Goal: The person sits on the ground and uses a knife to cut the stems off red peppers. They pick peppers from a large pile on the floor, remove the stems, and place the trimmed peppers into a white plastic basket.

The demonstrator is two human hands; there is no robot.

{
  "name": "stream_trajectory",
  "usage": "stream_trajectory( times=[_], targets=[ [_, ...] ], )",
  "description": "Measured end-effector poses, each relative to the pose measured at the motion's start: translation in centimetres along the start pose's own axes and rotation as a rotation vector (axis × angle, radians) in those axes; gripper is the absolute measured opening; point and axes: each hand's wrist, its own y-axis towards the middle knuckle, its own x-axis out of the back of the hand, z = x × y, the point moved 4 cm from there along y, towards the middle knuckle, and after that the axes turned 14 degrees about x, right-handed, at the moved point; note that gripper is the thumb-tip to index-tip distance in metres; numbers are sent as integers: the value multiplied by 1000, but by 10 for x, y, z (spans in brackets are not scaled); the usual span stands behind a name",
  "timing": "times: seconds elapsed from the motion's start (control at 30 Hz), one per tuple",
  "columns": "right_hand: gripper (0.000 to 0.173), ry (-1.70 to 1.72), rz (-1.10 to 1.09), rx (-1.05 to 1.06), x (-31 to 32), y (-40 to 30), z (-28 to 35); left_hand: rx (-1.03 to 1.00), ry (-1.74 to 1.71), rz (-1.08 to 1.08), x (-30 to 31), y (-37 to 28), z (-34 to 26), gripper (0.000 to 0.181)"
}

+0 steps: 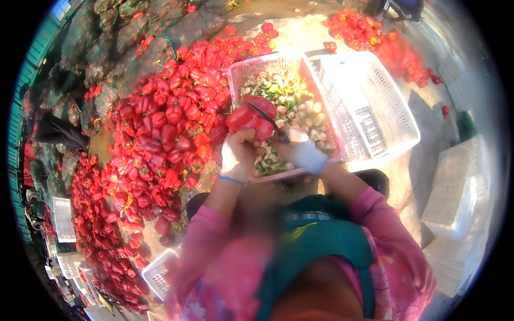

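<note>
My left hand point(237, 155), in a white glove with a blue cuff edge, grips a red bell pepper point(243, 118) from below. My right hand point(302, 149), also gloved, holds a small knife point(266, 115) by its dark handle. The blade lies across the pepper's upper face; whether it cuts into the flesh cannot be told. Both hands are over the near part of a pink plastic crate point(233, 85). In it lie many pale pepper cores point(281, 86) with green stems.
A large heap of red bell peppers point(172, 116) spreads left of the crate. A white slotted crate point(395, 100) stands at the right, with stacked crates point(453, 188) farther right. Filled mesh sacks point(136, 34) lie at the back left. Another pepper pile point(373, 36) is at the far right.
</note>
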Motion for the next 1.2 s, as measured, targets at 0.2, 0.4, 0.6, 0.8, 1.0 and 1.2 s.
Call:
stream_trajectory(
  times=[0.2,0.4,0.6,0.8,1.0,1.2],
  targets=[
    [40,266,-353,-75,50,3,28,-44,225,40,-2,-1,-23,27],
    [67,227,-64,-135,43,12,44,-194,538,98,-6,-19,-5,63],
    [46,441,-42,-117,38,3,38,-140,515,297,-24,-38,-9,78],
    [37,784,22,-251,26,-15,15,36,405,509,-12,-25,2,85],
    [44,742,95,126,24,-24,3,21,446,487,-12,-21,18,79],
    [47,787,-143,-128,46,-14,5,71,143,760,-13,-24,7,81]
  ],
)
